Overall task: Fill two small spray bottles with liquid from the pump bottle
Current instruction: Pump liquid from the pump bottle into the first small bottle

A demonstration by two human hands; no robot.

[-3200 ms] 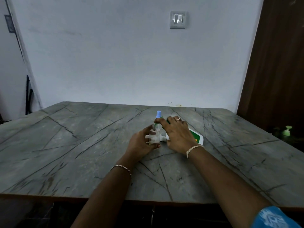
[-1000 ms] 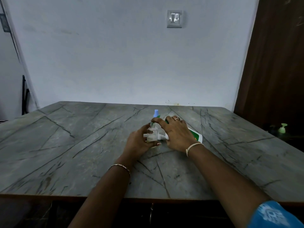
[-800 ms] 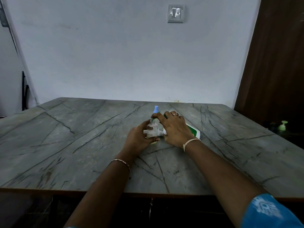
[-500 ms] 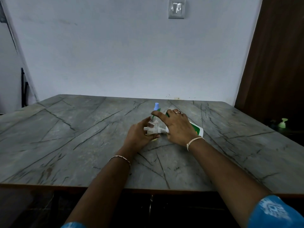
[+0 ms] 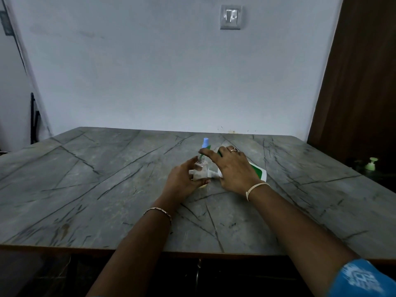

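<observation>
Grey veined stone tabletop (image 5: 85, 189) runs wide to both sides, its near edge well clear of the work. At its middle the left hand (image 5: 182, 181) wraps round a small clear spray bottle (image 5: 200, 168), which stands upright with its neck uncapped. The right hand (image 5: 233, 170) lies spread over the pump bottle (image 5: 258, 172), pressing rather than clasping it. A blue-capped spray bottle (image 5: 205, 142) stands just behind. The little bottle looks light, stiff and easily tipped (best held low on the body). The pump bottle is likely heavier and slick.
</observation>
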